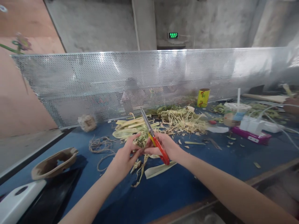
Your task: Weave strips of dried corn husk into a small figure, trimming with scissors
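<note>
In my right hand (167, 145) is a pair of red-handled scissors (163, 152), its blades pointing up and away from me. The fingers of my left hand (125, 157) are pinched on a small bundle of dried plant strips (141, 140), close against my right fingertips. Loose ends hang below both hands. A pale flat leaf strip (158, 170) lies on the blue table just under them. Beyond are a spread of yellow-green strips (126, 128) and a heap of shredded dry leaves (184, 119). Which fingers of my right hand also touch the bundle, I cannot tell.
Twine (100, 145) and a cardboard cup holder (54, 163) lie at left. A yellow can (203, 98) stands near the perforated metal screen (105, 81). At right are a plastic cup with a straw (235, 115) and a purple box (251, 136) under white plugs and cables.
</note>
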`<state>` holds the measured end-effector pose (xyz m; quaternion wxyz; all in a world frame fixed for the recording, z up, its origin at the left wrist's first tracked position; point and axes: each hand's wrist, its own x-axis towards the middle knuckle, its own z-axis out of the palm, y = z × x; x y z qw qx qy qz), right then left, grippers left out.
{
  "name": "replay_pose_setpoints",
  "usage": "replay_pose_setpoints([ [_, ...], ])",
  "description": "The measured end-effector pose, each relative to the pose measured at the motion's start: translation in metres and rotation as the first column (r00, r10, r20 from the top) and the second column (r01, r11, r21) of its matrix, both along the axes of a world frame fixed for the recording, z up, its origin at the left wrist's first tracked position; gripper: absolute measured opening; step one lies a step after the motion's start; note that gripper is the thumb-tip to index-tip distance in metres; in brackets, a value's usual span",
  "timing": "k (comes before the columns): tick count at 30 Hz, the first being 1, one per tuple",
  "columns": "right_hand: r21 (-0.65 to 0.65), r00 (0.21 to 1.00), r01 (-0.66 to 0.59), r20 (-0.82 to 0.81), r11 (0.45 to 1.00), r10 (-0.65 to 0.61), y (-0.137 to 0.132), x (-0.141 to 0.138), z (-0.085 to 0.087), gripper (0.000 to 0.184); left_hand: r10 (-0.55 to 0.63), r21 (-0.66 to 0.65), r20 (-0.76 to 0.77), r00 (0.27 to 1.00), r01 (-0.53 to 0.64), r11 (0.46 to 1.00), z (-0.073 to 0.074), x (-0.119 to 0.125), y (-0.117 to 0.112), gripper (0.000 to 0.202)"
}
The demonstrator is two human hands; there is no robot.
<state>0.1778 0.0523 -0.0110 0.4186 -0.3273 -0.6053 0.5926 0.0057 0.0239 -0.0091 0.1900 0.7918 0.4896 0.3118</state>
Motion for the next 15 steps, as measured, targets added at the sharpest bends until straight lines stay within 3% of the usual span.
replay_pose_setpoints([
  [7,-0.065,0.998,0.031,-0.061,0.997,-0.035,-0.0014,-0.0026,0.0005,0.022,-0.044,-0.019,-0.009,0.999,0.044,0.999,0.0030,0.0033,-0.0037,0.046],
  [15,-0.149,0.998,0.070,0.009,0.986,-0.070,-0.0050,-0.0068,0.0064,0.015,-0.035,-0.048,-0.028,0.999,0.033,0.998,0.0028,0.0047,-0.0053,0.049],
])
